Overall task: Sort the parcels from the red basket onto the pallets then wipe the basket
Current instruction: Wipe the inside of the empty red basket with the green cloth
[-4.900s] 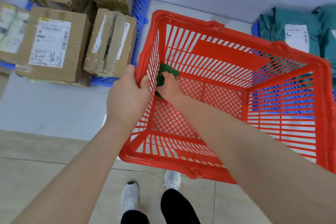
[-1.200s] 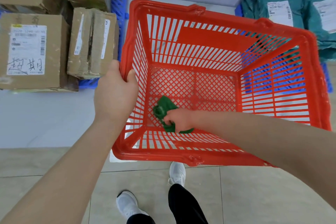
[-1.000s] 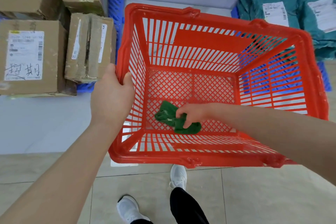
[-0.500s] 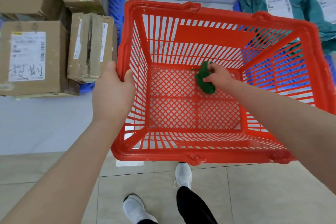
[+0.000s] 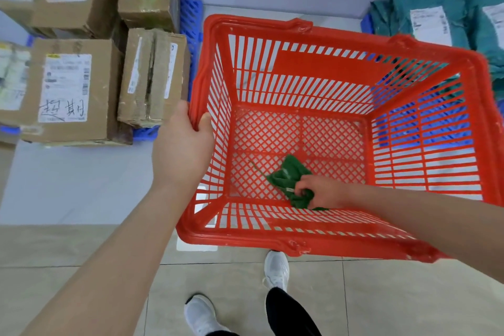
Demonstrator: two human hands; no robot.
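Red basket [image 5: 327, 243]: held above floor, no parcels inside. Left hand [image 5: 182, 150]: clamped on basket's left rim. Right hand [image 5: 320, 192]: inside basket, fingers curled round green cloth [image 5: 289, 177] on mesh bottom, near front wall. Cardboard parcels [image 5: 68, 87]: left of basket, on blue pallet [image 5: 191, 16]. Teal bagged parcels [image 5: 425, 22]: beyond basket's far right corner.

floor [image 5: 381, 308]: beige tiles; left pallet [image 5: 191, 16]: blue; right pallet [image 5: 366, 23]: blue; shoes [image 5: 276, 270]: white, on tiles
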